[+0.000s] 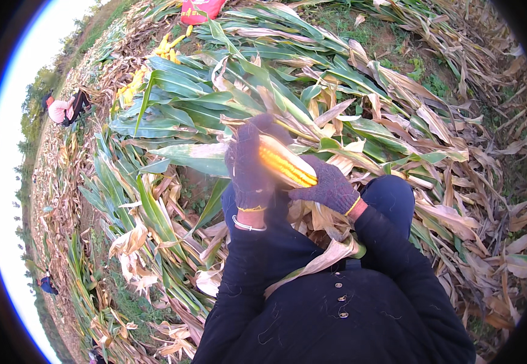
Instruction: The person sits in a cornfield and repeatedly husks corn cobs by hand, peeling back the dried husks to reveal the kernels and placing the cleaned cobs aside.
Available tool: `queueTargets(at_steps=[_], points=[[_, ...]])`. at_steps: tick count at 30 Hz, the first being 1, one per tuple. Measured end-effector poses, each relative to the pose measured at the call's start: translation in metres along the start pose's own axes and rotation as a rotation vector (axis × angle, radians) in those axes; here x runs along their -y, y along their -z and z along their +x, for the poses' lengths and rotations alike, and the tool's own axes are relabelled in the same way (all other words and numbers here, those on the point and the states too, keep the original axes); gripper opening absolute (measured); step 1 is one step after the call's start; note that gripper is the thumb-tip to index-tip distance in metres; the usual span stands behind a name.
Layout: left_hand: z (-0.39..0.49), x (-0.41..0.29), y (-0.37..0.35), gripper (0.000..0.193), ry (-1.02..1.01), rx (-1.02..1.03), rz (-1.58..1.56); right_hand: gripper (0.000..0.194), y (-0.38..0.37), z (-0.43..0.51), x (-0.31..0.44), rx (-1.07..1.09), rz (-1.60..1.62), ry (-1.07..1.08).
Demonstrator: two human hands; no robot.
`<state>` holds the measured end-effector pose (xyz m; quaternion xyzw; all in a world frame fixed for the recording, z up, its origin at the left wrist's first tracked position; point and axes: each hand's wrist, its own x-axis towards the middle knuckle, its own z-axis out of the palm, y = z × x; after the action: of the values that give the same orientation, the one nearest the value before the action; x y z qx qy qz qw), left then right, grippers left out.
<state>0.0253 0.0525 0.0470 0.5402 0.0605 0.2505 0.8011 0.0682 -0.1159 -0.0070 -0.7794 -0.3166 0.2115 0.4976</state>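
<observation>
A partly husked ear of corn is held over my lap, its yellow kernels showing along one side and a pale husk along the other. My left hand, in a dark knit glove with a yellow cuff, is wrapped around its far end and is slightly blurred. In a matching glove, my right hand grips the nearer end with thumb and fingers. Dry husk leaves hang below the ear between my knees. How much husk the left palm covers is hidden.
Cut corn stalks with green and dry leaves lie all around. Husked ears are piled ahead on the left, near a red sack. A person in a checked top crouches farther left; a figure in blue is beyond.
</observation>
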Motion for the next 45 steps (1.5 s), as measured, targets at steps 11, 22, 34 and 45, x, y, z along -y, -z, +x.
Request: queueTargets(at_steps=[11,22,34,45], points=[[-0.004,0.005,0.004,0.051,-0.205,0.118,0.652,0.085,-0.004,-0.008,-0.019,-0.074,-0.033,0.037],[-0.02,0.034,-0.006,0.011,-0.644,0.481,1.276,0.061,-0.014,0.003,-0.082,-0.208,0.21,0.093],[-0.019,0.031,-0.033,0.019,-0.394,0.471,1.194,0.057,0.009,-0.021,0.037,-0.799,0.232,0.265],[-0.037,0.06,0.014,0.035,0.436,0.058,-0.019,0.033,0.131,0.026,-0.073,-0.758,1.627,0.008]])
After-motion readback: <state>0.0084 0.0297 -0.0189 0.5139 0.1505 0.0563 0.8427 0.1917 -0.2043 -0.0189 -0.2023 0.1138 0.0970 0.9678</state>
